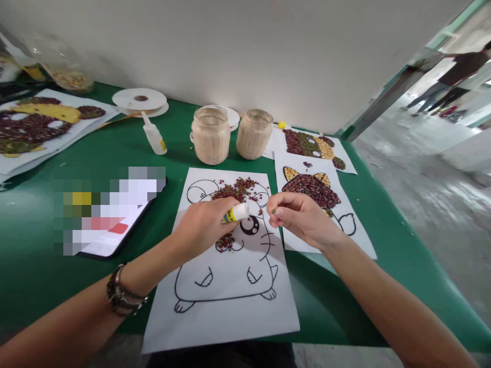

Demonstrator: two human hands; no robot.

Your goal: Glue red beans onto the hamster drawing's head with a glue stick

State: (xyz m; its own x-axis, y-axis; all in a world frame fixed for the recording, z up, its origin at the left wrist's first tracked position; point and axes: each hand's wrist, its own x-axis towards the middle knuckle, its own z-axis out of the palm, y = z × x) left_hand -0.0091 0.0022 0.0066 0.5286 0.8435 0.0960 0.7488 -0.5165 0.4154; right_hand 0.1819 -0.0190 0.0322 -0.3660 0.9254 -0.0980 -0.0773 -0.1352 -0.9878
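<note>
My left hand (203, 225) is closed around a small white glue bottle (236, 213) with a yellow label, its tip pointing right over the hamster's eye. My right hand (295, 214) hovers just right of the tip, fingertips pinched on a small green bean (273, 211). Both hands are above a white sheet with a hamster outline (226, 286). Red and green beans (236, 190) cover part of the hamster's head, and a small patch lies on its cheek (225, 242).
A phone (111, 214) lies left of the sheet on the green table (38, 276). Two glass jars (210, 135) (253, 133) and another glue bottle (154, 136) stand behind. Finished bean pictures lie at right (312, 190) and far left (34, 122). A person walks far right (452, 76).
</note>
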